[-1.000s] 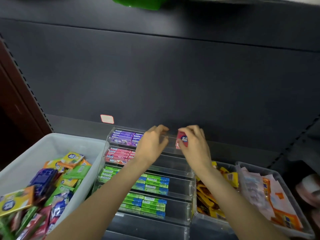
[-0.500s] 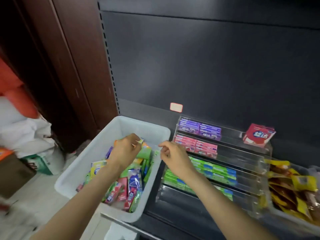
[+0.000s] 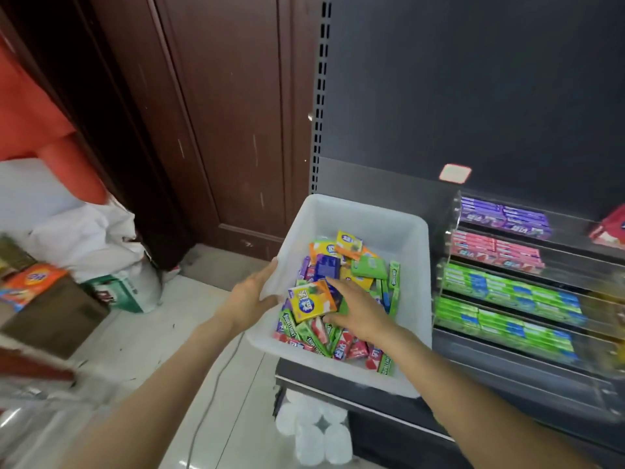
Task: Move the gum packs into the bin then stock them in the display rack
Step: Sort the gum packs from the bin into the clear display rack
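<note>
Under my right hand (image 3: pixel 358 311) sat the bin (image 3: pixel 411 231), heaped with loose gum packs (image 3: pixel 368 269), and to the right of that hand stood the rack (image 3: pixel 453 245), its tiers already lined with purple, pink and green packs. The coming move turned on one thing: the yellow pack (image 3: pixel 313 304) lay at my right fingertips, on top of the heap and tilted, with its long axis running roughly from my left hand (image 3: pixel 252 296) toward the rack. My right hand was clearly the nearer one to it, and also the nearer one to the rack, so I judged the lift and the carry both belonged to that hand.

My right hand was palm down over the heap, fingers spread and only slightly bent. They touched the yellow pack along its right edge, though from this angle I couldn't be sure whether they had begun to close on it or merely rested against it. I read the hand as open.

My left hand held the bin's near left rim, with the thumb on the outside. The other fingers seemed to hook over the wall into the bin, steadying it.

One red pack (image 3: pixel 610 228) lay on the rack's top tier, far right of both hands.
</note>
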Tool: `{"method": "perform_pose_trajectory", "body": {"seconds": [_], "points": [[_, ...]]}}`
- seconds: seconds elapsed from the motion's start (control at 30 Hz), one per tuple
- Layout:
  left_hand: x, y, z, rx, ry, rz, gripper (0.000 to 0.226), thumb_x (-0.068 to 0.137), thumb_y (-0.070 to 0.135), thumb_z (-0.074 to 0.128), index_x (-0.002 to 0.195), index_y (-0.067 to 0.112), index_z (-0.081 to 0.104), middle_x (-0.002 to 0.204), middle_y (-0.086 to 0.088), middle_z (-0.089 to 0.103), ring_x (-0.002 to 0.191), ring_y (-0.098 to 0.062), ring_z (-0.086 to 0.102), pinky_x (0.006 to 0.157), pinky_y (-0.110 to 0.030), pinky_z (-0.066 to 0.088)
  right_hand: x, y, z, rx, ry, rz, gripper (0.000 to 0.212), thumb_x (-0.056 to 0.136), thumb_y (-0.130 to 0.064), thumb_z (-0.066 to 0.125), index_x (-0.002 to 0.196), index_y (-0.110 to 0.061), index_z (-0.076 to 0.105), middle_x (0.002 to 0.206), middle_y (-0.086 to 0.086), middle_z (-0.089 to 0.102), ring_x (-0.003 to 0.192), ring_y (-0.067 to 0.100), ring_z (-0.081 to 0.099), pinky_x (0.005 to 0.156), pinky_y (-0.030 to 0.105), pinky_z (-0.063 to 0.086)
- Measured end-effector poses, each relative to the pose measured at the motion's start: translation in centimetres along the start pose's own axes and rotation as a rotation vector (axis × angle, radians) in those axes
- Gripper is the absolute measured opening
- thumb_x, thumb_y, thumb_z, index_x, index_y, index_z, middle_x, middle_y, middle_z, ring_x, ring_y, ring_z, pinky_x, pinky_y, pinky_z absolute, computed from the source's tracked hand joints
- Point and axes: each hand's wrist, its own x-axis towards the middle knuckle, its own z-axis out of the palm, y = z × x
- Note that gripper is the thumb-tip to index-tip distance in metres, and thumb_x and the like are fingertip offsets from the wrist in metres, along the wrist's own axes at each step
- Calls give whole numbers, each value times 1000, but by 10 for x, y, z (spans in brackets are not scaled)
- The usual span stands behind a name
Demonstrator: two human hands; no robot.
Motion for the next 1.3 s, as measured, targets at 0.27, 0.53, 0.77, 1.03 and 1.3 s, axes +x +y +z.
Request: {"method": "perform_pose_trajectory", "body": {"seconds": [0.27,0.53,0.77,1.03,1.3], "points": [[-3,-2,-1,-53,66,31,70,90,21,59,149,26,21,137,-5,50,114,-23,54,96,-34,44,32,-3,18,-249,108,-13,73,83,-39,66,145,-26,31,148,-3,33,135,17,34,105,36,39],[-1,-3,1,-37,49,-14,70,91,22,58,149,27,19,130,-6,54,107,-23,59,93,-39,49,32,-3,25,-123,112,70,76,87,-24,64,149,-24,19,155,4,18,140,23,27,108,41,37],[2,-7,3,-23,39,-16,72,90,22,59,149,28,18,129,-6,54,105,-24,60,91,-40,51,13,-8,34,-145,232,96,23,85,-29,66,96,-14,51,108,3,48,103,19,50,81,31,44],[2,-6,6,-9,54,-34,72,91,23,59,149,29,16,129,-6,54,106,-22,59,91,-42,52,-3,6,14,-104,-187,119,68,74,-29,77,134,-26,45,128,4,48,115,19,48,97,30,40],[-1,-1,8,4,60,-53,72,92,22,57,149,28,14,130,-6,52,110,-23,57,92,-43,50,-2,10,13,-92,-158,132,73,67,-17,83,132,-22,48,128,4,53,116,21,52,100,35,43]]}}
